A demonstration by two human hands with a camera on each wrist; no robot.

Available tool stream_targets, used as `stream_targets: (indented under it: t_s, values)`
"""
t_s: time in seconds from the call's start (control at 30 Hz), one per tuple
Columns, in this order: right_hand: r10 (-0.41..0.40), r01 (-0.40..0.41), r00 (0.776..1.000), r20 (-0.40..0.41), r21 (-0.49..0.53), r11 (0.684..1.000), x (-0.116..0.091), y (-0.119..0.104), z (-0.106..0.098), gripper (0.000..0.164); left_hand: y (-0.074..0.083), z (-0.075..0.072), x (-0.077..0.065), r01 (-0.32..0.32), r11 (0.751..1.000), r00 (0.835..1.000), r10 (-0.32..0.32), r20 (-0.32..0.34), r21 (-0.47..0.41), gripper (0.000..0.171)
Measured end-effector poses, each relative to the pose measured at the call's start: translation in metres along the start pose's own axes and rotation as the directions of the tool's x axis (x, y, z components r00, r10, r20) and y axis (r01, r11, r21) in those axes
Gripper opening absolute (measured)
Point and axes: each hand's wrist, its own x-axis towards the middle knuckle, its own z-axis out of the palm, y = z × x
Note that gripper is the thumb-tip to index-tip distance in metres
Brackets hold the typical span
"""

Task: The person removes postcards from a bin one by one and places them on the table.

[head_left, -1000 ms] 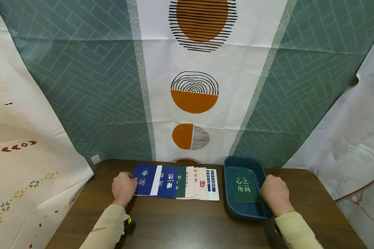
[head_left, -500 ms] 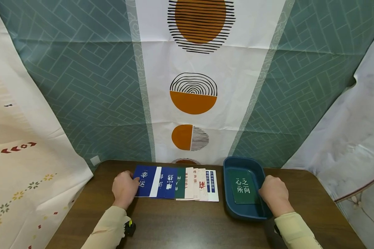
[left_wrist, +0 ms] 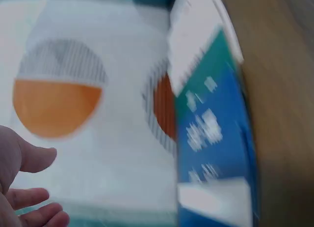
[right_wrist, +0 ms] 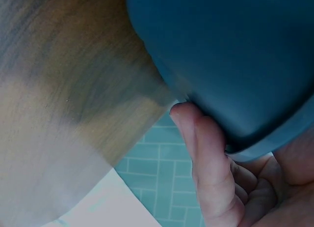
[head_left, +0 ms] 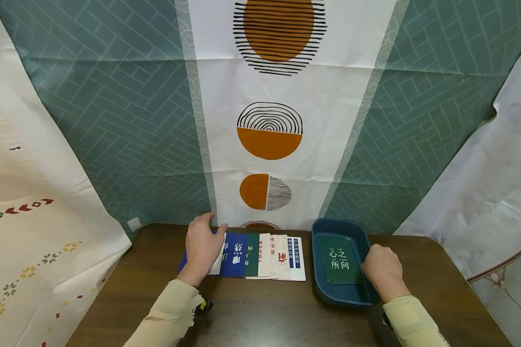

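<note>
My left hand (head_left: 203, 246) hovers over the left end of an overlapping row of printed cards (head_left: 239, 255), thumb and fingers spread with nothing between them. It covers most of the leftmost blue card (head_left: 182, 262). The left wrist view shows that hand's relaxed fingers (left_wrist: 34, 219) apart from the blurred blue and green cards (left_wrist: 208, 133). On the right, a dark blue plastic basin (head_left: 345, 293) has a green card (head_left: 340, 260) lying flat inside. My right hand (head_left: 383, 270) grips the basin's right rim; the right wrist view shows its fingers (right_wrist: 211, 173) curled against the outer wall.
Everything stands near the back edge of a brown wooden table (head_left: 265, 313). Behind it hangs a green and white patterned cloth (head_left: 269, 82). Pale cloths hang at the left (head_left: 39, 193) and right (head_left: 495, 193).
My left hand has let go of the leftmost blue card's edge, risen and moved right over the cards, its fingers spreading. My right hand stays on the basin's rim.
</note>
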Motion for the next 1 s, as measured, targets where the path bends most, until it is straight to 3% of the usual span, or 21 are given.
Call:
stream_targets:
  t_s: [0.27,0.5,0.67,0.83,1.0]
  values:
    - [-0.005,0.005,1.000,-0.011,-0.008,1.000,0.000,0.002,-0.001,0.026,0.066,0.020,-0.004,-0.072,0.984,0.997,0.071,-0.012,-0.161,0.053]
    - [0.000,0.000,1.000,-0.007,-0.004,1.000,0.000,0.001,0.000,0.026,0.120,0.049,-0.026,-0.089,0.962,0.986,0.122,0.114,-0.257,0.058]
    - [-0.007,0.007,1.000,-0.018,-0.004,1.000,0.001,0.000,0.002,0.026,0.146,0.072,-0.047,-0.086,0.947,0.965,0.157,0.210,-0.310,0.061]
    - [-0.006,0.006,1.000,-0.023,-0.003,1.000,0.001,-0.001,0.001,0.027,0.164,0.093,-0.064,-0.114,0.944,0.944,0.200,0.263,-0.309,0.062]
    - [-0.003,0.003,1.000,-0.012,-0.002,1.000,0.000,0.000,0.000,0.029,0.178,0.113,-0.078,-0.125,0.955,0.906,0.221,0.362,-0.269,0.063]
